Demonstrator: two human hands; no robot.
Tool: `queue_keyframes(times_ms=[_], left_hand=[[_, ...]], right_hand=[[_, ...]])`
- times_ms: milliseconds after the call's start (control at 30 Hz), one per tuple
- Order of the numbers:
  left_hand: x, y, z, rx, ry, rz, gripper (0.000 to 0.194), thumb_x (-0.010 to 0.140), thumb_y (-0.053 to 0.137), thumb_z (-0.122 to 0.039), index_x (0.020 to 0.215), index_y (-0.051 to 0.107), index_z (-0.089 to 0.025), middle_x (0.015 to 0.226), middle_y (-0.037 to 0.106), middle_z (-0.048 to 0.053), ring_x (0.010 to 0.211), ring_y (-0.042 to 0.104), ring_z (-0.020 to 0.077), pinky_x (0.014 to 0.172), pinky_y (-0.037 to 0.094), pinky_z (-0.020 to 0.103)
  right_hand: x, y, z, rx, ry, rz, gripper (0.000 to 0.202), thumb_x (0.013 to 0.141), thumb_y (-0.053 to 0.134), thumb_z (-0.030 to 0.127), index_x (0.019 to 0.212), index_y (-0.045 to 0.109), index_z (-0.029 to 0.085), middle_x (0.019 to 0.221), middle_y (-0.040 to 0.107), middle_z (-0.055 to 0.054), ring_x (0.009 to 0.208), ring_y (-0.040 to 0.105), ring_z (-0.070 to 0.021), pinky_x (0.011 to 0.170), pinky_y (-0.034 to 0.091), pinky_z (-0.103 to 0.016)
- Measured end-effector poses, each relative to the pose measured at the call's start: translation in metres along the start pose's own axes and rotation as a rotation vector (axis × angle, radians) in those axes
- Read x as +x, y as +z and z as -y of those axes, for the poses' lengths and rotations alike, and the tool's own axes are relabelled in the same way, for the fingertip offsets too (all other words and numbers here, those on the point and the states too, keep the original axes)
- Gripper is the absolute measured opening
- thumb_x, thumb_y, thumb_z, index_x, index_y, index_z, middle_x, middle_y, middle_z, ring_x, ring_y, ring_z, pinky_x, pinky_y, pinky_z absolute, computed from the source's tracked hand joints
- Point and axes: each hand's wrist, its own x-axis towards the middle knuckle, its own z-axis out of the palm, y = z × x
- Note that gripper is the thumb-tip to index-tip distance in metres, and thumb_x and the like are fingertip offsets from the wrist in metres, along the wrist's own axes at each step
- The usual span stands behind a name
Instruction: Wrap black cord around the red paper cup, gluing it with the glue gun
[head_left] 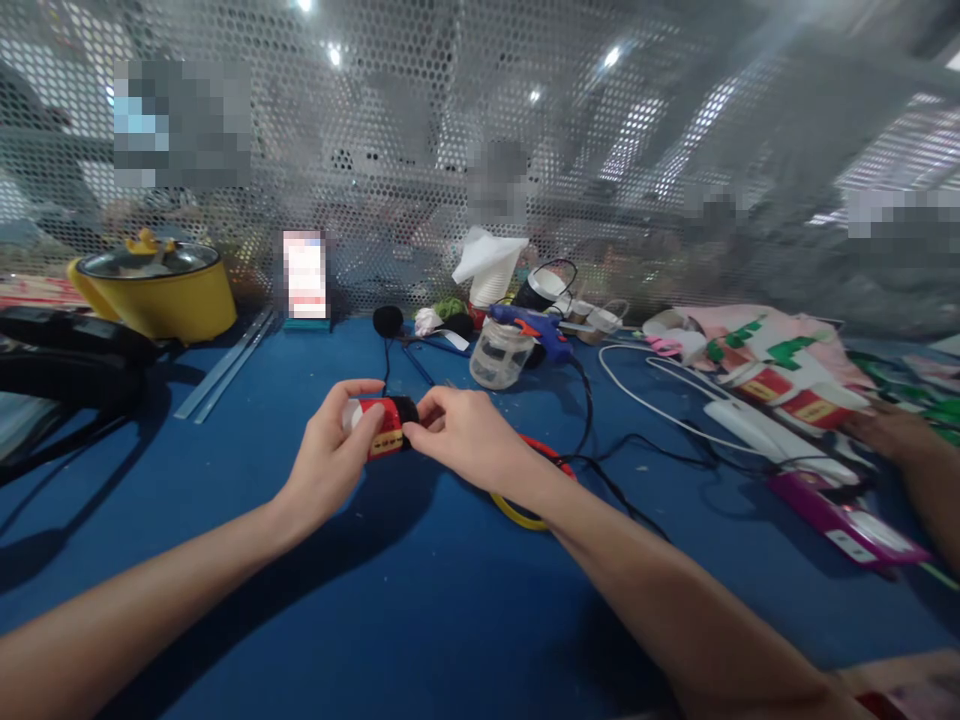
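My left hand (334,440) is wrapped round a small red, black and white cylinder (388,428) with a yellowish band, held sideways above the blue table (300,620). The fingertips of my right hand (457,430) pinch the cylinder's black end. A black cord runs up behind the cylinder to a round black ball (388,321). Beyond my right hand stands a clear plastic jar (499,355) with a blue and orange glue gun (536,330) resting on it. A red and yellow ring (523,515) lies partly under my right forearm.
A yellow pot (161,300) and a lit phone (306,275) stand at the back left. Towards the right are cables, a purple power strip (844,520), red-banded cups (821,402) and another person's hand (889,430). A perforated metal screen (405,120) rises behind.
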Motion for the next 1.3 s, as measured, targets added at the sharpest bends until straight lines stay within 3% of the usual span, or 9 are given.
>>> queue_keyframes(times_ms=[267, 500, 833, 1000, 1100, 1200, 1233, 1300], left_hand=[[0.0, -0.001, 0.001, -0.032, -0.001, 0.011, 0.032, 0.074, 0.05, -0.034, 0.1, 0.05, -0.016, 0.062, 0.054, -0.002, 0.052, 0.049, 0.0102, 0.05, 0.041, 0.021], [0.004, -0.004, -0.001, -0.162, -0.08, 0.018, 0.033, 0.072, 0.053, -0.035, 0.098, 0.051, -0.016, 0.059, 0.054, -0.002, 0.05, 0.052, 0.0108, 0.047, 0.042, 0.021], [0.004, -0.003, 0.001, -0.185, -0.083, -0.002, 0.035, 0.068, 0.056, -0.034, 0.097, 0.053, -0.015, 0.058, 0.055, -0.002, 0.05, 0.053, 0.0115, 0.046, 0.042, 0.021], [0.007, -0.006, 0.001, -0.183, -0.06, 0.001, 0.036, 0.068, 0.058, -0.035, 0.098, 0.054, -0.015, 0.06, 0.057, -0.001, 0.051, 0.054, 0.0119, 0.046, 0.043, 0.021], [0.01, -0.01, -0.002, -0.203, -0.049, -0.001, 0.037, 0.068, 0.059, -0.034, 0.098, 0.054, -0.015, 0.061, 0.057, -0.001, 0.05, 0.053, 0.0104, 0.045, 0.042, 0.019], [0.013, -0.013, -0.008, -0.287, -0.025, -0.019, 0.036, 0.068, 0.059, -0.033, 0.099, 0.053, -0.016, 0.062, 0.056, -0.002, 0.048, 0.051, 0.0085, 0.045, 0.042, 0.018], [0.013, -0.014, -0.01, -0.314, -0.014, -0.025, 0.035, 0.068, 0.059, -0.032, 0.099, 0.052, -0.016, 0.063, 0.056, -0.002, 0.049, 0.051, 0.0083, 0.046, 0.043, 0.018], [0.014, -0.015, -0.013, -0.351, 0.003, -0.031, 0.034, 0.068, 0.059, -0.031, 0.098, 0.052, -0.017, 0.065, 0.057, -0.002, 0.05, 0.052, 0.0083, 0.047, 0.044, 0.018]], right_hand=[[0.002, 0.001, -0.002, 0.02, 0.0, 0.01, 0.011, 0.068, 0.053, 0.027, 0.066, 0.054, 0.016, 0.061, 0.061, -0.003, 0.055, 0.055, -0.0126, 0.049, 0.038, -0.023], [0.002, -0.002, -0.005, 0.084, -0.051, 0.05, 0.014, 0.071, 0.053, 0.03, 0.072, 0.057, 0.017, 0.069, 0.064, -0.003, 0.061, 0.057, -0.0129, 0.053, 0.04, -0.023], [0.0, 0.004, 0.001, 0.027, 0.0, 0.006, 0.008, 0.066, 0.056, 0.024, 0.068, 0.054, 0.016, 0.064, 0.062, -0.003, 0.057, 0.056, -0.0126, 0.052, 0.04, -0.023], [0.001, -0.003, 0.0, 0.03, -0.08, 0.041, 0.012, 0.074, 0.052, 0.028, 0.073, 0.056, 0.017, 0.067, 0.062, -0.002, 0.059, 0.056, -0.0117, 0.052, 0.038, -0.022], [0.004, -0.014, -0.004, -0.061, -0.117, 0.024, 0.017, 0.08, 0.044, 0.025, 0.072, 0.055, 0.017, 0.065, 0.062, -0.002, 0.059, 0.055, -0.0113, 0.054, 0.036, -0.022], [-0.001, -0.023, -0.009, -0.302, -0.07, -0.044, 0.019, 0.082, 0.041, 0.021, 0.07, 0.055, 0.015, 0.068, 0.061, -0.006, 0.066, 0.056, -0.0151, 0.057, 0.036, -0.025], [-0.006, -0.025, -0.009, -0.373, -0.065, -0.001, 0.019, 0.081, 0.043, 0.019, 0.068, 0.056, 0.014, 0.069, 0.061, -0.008, 0.068, 0.056, -0.0168, 0.057, 0.036, -0.026], [-0.021, -0.03, -0.007, -0.357, -0.111, 0.26, 0.018, 0.078, 0.047, 0.017, 0.063, 0.056, 0.014, 0.068, 0.062, -0.008, 0.067, 0.056, -0.0172, 0.058, 0.038, -0.026]])
